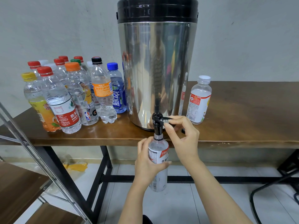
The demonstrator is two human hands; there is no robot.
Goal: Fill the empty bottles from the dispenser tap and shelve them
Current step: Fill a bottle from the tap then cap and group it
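Two hands work at the centre of the frame, below the steel, black-lidded dispenser (157, 70) that stands on the wooden worktop (242, 113). The left hand (145, 162) grips an uncapped bottle (159, 151) around its labelled middle. It holds the bottle upright in front of the worktop edge, with the mouth right up against the spout of the black tap (156, 125). The right hand (184, 136) pinches the lever (166, 118) of the tap between thumb and forefinger, its other fingers curled. How full the held bottle is cannot be told. A crowd of capped bottles (71, 94) stands left of the dispenser, and one white-capped bottle (199, 101) stands just right of it. Part of a shelf (19, 183) shows at lower left.
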